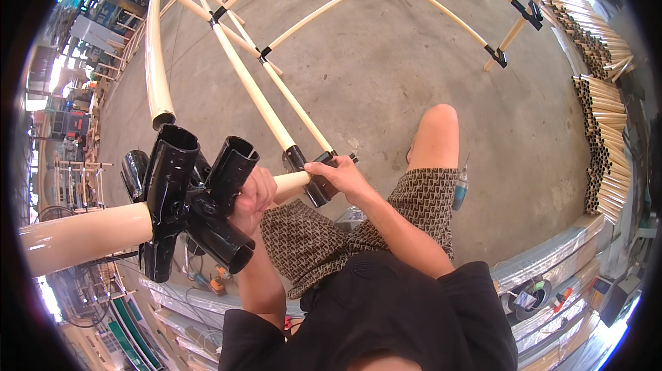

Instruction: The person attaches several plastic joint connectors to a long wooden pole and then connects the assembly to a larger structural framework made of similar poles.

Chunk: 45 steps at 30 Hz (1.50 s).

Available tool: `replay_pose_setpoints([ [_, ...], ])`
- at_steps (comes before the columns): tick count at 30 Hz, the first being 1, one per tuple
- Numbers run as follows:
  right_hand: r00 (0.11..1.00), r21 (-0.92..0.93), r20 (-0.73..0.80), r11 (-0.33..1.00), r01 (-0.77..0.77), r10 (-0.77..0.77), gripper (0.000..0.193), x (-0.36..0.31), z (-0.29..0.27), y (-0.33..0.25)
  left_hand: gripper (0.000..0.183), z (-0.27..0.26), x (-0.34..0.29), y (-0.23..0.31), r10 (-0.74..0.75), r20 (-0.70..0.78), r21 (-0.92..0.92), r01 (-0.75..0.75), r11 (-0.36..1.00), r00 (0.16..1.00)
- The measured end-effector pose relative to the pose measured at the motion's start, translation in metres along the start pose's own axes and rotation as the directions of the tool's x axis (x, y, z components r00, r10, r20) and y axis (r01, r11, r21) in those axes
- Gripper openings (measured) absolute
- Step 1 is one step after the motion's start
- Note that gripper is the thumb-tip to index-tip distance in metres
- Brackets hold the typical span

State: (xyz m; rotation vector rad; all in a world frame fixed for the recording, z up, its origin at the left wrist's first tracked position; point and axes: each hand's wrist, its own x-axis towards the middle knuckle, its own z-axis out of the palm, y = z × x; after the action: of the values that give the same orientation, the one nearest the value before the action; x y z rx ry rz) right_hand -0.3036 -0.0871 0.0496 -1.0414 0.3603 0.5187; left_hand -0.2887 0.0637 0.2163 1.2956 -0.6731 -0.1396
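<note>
A large black pipe joint (pixel 176 198) with several open sockets sits close up at the left, on the end of a thick cream pipe (pixel 89 236). Beside it my left hand (pixel 254 197) is closed round a cream crosspipe (pixel 289 186), partly hidden behind the joint's sockets. My right hand (pixel 343 176) grips a smaller black pipe joint (pixel 318 188) at the crosspipe's other end, thumb on top. From there two long cream pipes (pixel 255 95) run away from me. Above the large joint, the open end of another cream pipe (pixel 160 88) stands apart from its socket.
Cream frame rails (pixel 331 9) with black joints stand ahead on the concrete floor (pixel 386 61). Stacked pipes (pixel 607 143) line the right side. A blue power drill (pixel 460 190) is beside my knee. Wrapped bundles (pixel 545 257) lie behind me; an orange tool (pixel 218 285) lies lower left.
</note>
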Motion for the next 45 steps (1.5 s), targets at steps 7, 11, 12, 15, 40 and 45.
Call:
replay_pose_setpoints([
  [7, 0.991, 0.029, 0.008, 0.990, 0.136, -0.136, 0.037, 0.007, -0.003, 0.012, 0.048, 0.001, 0.008, 0.001, -0.014, 0.036, 0.015, 0.013, 1.000, 0.999],
  [11, 0.999, 0.051, -0.026, 0.998, 0.042, -0.041, 0.036, 0.009, -0.003, 0.004, 0.047, -0.004, 0.010, -0.004, -0.018, 0.059, -0.034, 0.020, 0.999, 0.998],
  [12, 0.999, 0.036, -0.020, 0.999, 0.035, -0.034, 0.035, 0.009, -0.003, 0.001, 0.047, -0.005, 0.010, -0.004, -0.023, 0.060, -0.028, 0.025, 0.999, 0.998],
  [15, 1.000, -0.013, 0.007, 1.000, 0.028, -0.028, 0.035, 0.015, -0.005, 0.004, 0.047, -0.009, 0.006, -0.002, -0.019, 0.060, -0.024, 0.020, 1.000, 0.998],
  [40, 0.991, -0.266, -0.059, 0.959, 0.102, -0.122, 0.053, 0.040, 0.006, -0.018, 0.006, -0.041, 0.012, -0.041, -0.172, -0.229, -0.165, 0.136, 0.977, 0.958],
  [45, 0.992, -0.179, 0.008, 0.976, 0.124, -0.125, 0.053, 0.026, 0.008, -0.017, 0.010, -0.035, 0.018, -0.045, -0.216, -0.263, -0.088, 0.200, 0.976, 0.940],
])
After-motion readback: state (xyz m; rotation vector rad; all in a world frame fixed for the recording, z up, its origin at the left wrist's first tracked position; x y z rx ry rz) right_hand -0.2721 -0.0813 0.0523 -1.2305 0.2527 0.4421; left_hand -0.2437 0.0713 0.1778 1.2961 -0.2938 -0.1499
